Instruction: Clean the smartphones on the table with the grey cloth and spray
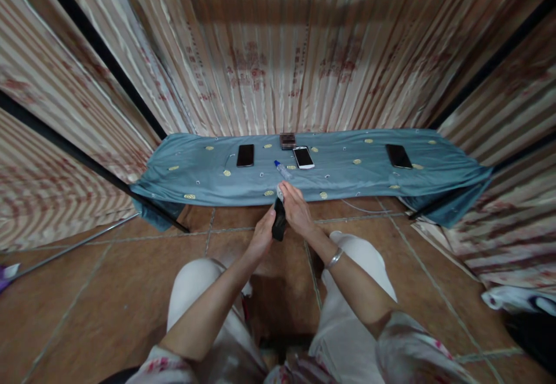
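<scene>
My left hand is closed around the edge of a black phone-like slab, tilted in front of the cloth-covered bench. My right hand presses against its upper end, fingers together over a small whitish wad, perhaps a cloth or tissue; the fingers hide most of it. Just beyond my hands a small clear bottle with a blue top lies on its side. Behind it are a white-framed phone and a small dark box.
A blue patterned cloth covers the low bench. One dark phone lies at its left, another dark phone at its right. Black poles rise at both sides, with striped curtains behind. My knees flank my arms above the tiled floor.
</scene>
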`<control>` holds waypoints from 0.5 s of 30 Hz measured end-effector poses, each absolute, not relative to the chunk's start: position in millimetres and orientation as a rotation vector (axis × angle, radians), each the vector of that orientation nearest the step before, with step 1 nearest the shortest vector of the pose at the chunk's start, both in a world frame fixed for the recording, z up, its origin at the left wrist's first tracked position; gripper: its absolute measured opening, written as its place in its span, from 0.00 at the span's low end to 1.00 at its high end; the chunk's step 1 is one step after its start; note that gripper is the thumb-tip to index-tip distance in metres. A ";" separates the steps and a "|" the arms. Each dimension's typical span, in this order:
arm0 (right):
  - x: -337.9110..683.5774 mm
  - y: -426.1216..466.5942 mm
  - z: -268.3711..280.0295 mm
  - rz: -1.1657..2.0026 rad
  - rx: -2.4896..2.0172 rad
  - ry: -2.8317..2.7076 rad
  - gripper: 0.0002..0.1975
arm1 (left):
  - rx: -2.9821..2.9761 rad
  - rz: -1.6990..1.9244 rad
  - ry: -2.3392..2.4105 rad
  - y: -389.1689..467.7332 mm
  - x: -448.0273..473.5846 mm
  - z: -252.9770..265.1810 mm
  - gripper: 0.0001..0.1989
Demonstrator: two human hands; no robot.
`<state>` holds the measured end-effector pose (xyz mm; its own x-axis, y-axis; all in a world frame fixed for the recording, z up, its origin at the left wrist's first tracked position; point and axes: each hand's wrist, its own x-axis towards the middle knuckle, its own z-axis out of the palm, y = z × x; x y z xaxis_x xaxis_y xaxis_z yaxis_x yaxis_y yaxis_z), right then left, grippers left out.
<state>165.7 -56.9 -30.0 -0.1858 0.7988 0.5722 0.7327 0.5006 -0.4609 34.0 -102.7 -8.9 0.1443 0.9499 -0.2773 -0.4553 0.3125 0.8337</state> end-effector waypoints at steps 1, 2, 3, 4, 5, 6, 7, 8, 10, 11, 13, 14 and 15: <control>166.5 -56.5 -30.2 0.102 -1.261 -1.948 0.25 | 0.650 1.123 0.920 -103.2 34.3 -7.1 0.13; 167.1 -56.2 -30.7 0.104 -1.259 -1.948 0.25 | 0.634 1.117 0.905 -103.7 34.5 -5.0 0.13; 167.7 -55.9 -31.2 0.108 -1.257 -1.947 0.25 | 0.618 1.110 0.889 -104.2 34.5 -2.9 0.13; 168.4 -55.6 -32.0 0.113 -1.256 -1.943 0.25 | 0.608 1.102 0.873 -104.7 34.4 -0.8 0.14; 169.1 -55.2 -32.9 0.119 -1.258 -1.935 0.25 | 0.604 1.096 0.861 -105.1 34.0 1.0 0.16; 170.0 -54.7 -34.0 0.123 -1.262 -1.926 0.25 | 0.608 1.089 0.850 -105.2 33.4 2.5 0.17; 171.0 -54.1 -35.3 0.125 -1.272 -1.915 0.25 | 0.618 1.086 0.841 -105.1 32.6 3.7 0.19; 172.1 -53.6 -36.7 0.127 -1.285 -1.905 0.25 | 0.631 1.085 0.834 -104.7 31.6 4.5 0.20; 174.6 -52.4 -39.7 0.125 -1.313 -1.890 0.25 | 0.649 1.083 0.835 -103.1 29.2 5.1 0.21; 175.8 -51.9 -41.1 0.123 -1.323 -1.885 0.25 | 0.649 1.082 0.841 -102.2 28.1 5.1 0.21; 178.0 -51.5 -43.2 0.126 -1.336 -1.877 0.25 | 0.633 1.076 0.854 -100.3 26.1 4.8 0.22; 178.9 -51.5 -43.7 0.132 -1.339 -1.874 0.25 | 0.621 1.071 0.856 -99.7 25.4 4.6 0.22; 179.8 -51.7 -43.9 0.141 -1.343 -1.871 0.25 | 0.612 1.068 0.852 -99.1 24.9 4.4 0.22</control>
<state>179.8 -51.7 -43.9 -0.1057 0.8342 0.5412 0.7437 0.4276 -0.5139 24.9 -99.1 4.4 0.2283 0.9271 -0.2973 -0.4962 0.3735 0.7837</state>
